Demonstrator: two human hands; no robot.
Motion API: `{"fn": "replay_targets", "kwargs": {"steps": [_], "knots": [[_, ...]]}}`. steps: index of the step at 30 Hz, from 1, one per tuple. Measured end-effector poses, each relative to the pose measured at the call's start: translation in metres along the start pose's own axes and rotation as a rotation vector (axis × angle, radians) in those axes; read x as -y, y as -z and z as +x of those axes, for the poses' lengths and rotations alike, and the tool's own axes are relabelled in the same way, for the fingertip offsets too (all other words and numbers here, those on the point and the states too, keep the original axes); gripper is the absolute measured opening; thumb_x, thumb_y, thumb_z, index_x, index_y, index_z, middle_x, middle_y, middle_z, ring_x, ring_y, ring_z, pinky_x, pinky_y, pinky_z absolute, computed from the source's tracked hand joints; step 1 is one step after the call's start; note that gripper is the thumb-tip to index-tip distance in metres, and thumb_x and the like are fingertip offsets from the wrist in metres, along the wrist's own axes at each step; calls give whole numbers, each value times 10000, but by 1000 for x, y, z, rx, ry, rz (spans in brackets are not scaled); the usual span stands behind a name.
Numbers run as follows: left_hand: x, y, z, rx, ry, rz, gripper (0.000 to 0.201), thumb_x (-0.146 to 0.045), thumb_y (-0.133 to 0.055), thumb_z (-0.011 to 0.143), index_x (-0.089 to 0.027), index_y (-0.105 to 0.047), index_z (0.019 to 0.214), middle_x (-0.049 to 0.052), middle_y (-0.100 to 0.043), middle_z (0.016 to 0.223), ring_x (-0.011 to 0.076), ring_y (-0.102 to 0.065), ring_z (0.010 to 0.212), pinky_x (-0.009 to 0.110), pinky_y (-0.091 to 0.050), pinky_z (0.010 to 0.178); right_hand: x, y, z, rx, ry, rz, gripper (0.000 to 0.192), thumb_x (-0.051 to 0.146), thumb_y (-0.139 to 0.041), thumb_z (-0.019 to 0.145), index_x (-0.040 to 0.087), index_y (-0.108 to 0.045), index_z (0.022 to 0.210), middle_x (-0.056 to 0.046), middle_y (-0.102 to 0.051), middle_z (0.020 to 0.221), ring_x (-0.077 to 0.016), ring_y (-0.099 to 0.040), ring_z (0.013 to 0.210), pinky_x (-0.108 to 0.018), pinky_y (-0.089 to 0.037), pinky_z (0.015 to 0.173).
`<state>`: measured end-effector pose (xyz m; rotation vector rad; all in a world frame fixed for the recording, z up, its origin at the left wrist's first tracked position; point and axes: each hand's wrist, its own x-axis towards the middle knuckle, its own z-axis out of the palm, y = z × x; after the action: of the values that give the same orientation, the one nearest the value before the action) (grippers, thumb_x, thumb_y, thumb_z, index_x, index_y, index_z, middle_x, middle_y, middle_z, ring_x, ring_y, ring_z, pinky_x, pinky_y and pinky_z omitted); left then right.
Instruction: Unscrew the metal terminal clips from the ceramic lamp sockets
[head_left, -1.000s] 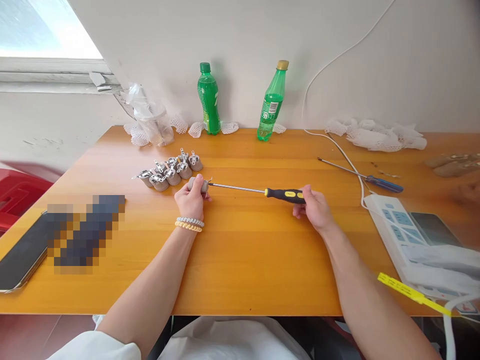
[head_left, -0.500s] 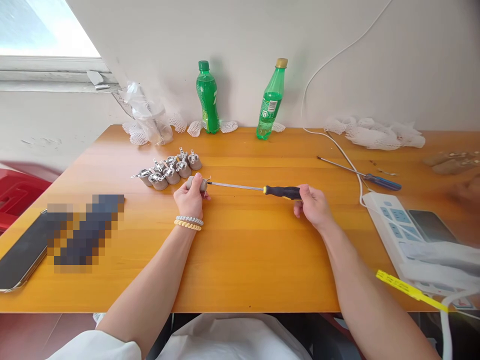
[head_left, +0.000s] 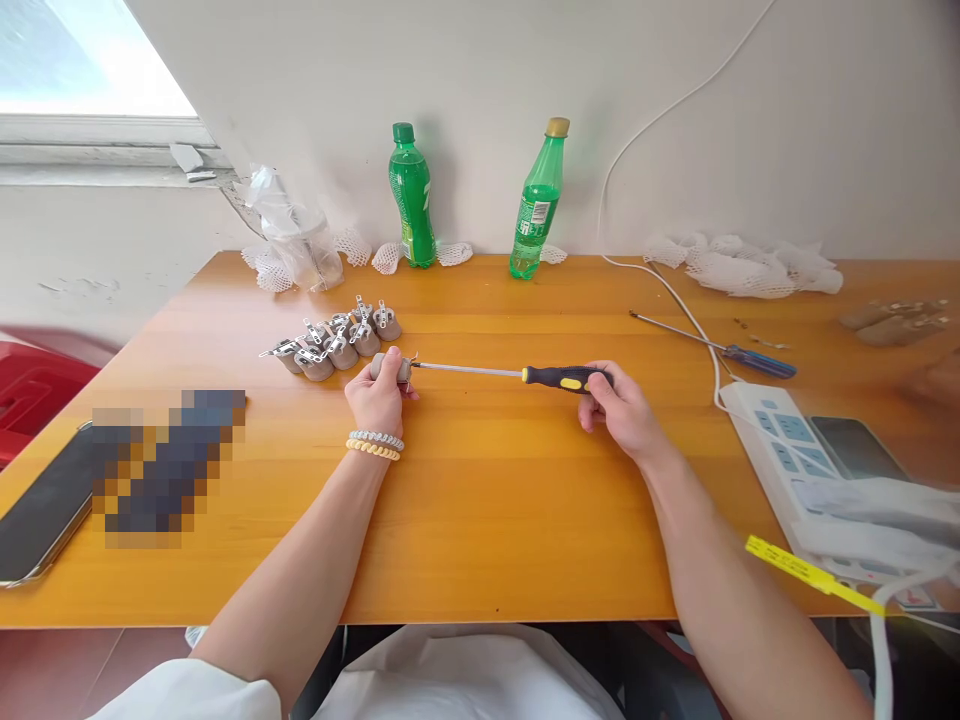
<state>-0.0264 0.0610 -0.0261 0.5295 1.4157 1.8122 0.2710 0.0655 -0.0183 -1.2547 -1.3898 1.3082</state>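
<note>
No text is legible. The left bottle (head_left: 411, 195) at the tabletop's far edge carries a large white mark, possibly a "7". The right bottle (head_left: 537, 200) has a white label (head_left: 532, 214), print too small. The yellow tag (head_left: 802, 573) near the right edge shows unreadable print.

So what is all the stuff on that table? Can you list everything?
grey part: one, grey, held in the left hand at the screwdriver's tip
screwdriver: one, black and yellow handle, in the right hand
pile of grey parts: several, grey with metal clips, behind the left hand
bottles: two, green, by the wall
blue screwdriver: one, lying right of centre
power strip: one, white, right edge
white cable: one, from wall to strip
foam netting: white, far right and by the bottles
plastic bag: one, clear, far left corner
phone: one, dark, left edge
table: one, orange wood
left hand: wrist bands, white and yellow
right hand: on the handle
</note>
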Motion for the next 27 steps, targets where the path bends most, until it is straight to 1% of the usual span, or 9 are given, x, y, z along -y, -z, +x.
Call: {"fn": "replay_targets", "kwargs": {"steps": [5,9,11,13,15,17,19,22,27], "knots": [[0,0,0,22,4,-3,344,-393,-750,644,-160,-505,579,-43,-466,498,81,-425,387,241,-412,333,-2,-1,3,-104,25,-112,447,654,-465,845,215,-485,763,44,-475,392,-112,-442,335,-246,-350,397],[-1,-1,0,19,4,0,352,-402,-749,642,-161,-502,573,-43,-470,501,79,-424,385,241,-418,334,-2,-1,4,-125,-23,-148,549,698,-408,840,190,-527,669,5,-460,376,-115,-429,336,-259,-332,385],[0,0,1,23,5,2,347,-408,-744,646,-159,-511,579,-40,-479,503,80,-430,385,242,-422,336,-1,-1,4,-103,-55,-72,532,679,-401,848,186,-548,714,-8,-489,397,-123,-441,353,-262,-323,390],[0,0,1,32,3,4,345,-414,-740,650,-156,-520,586,-35,-495,509,83,-438,386,243,-426,339,1,-1,3,-59,-62,65,422,608,-452,843,197,-548,842,-2,-536,453,-135,-481,402,-253,-316,407],[0,1,2,37,2,5,345,-418,-737,653,-154,-524,589,-31,-503,512,84,-442,388,244,-429,342,3,-1,3,-20,-51,182,311,497,-541,802,227,-500,950,19,-571,516,-140,-516,459,-241,-321,433],[1,1,2,35,6,3,343,-416,-736,654,-154,-526,591,-30,-505,515,84,-443,391,243,-434,346,4,-1,2,-2,-42,225,304,408,-596,770,247,-455,985,38,-583,550,-137,-526,491,-238,-343,462],[1,1,3,37,16,-1,340,-412,-740,650,-154,-526,594,-29,-509,521,83,-443,393,243,-438,349,4,-1,1,-1,-33,207,301,399,-608,786,253,-441,988,47,-583,554,-130,-520,488,-242,-360,478],[1,2,3,43,22,1,344,-411,-747,644,-157,-521,596,-28,-512,528,83,-438,391,246,-437,345,1,-1,2,-19,-15,129,309,498,-578,831,248,-453,963,50,-566,527,-121,-505,454,-242,-371,467],[2,1,3,54,7,22,352,-422,-747,646,-157,-520,599,-30,-504,538,78,-438,395,240,-438,347,-2,0,5,-105,37,-43,425,643,-510,828,219,-489,808,39,-522,506,-101,-467,379,-242,-363,408]]}}
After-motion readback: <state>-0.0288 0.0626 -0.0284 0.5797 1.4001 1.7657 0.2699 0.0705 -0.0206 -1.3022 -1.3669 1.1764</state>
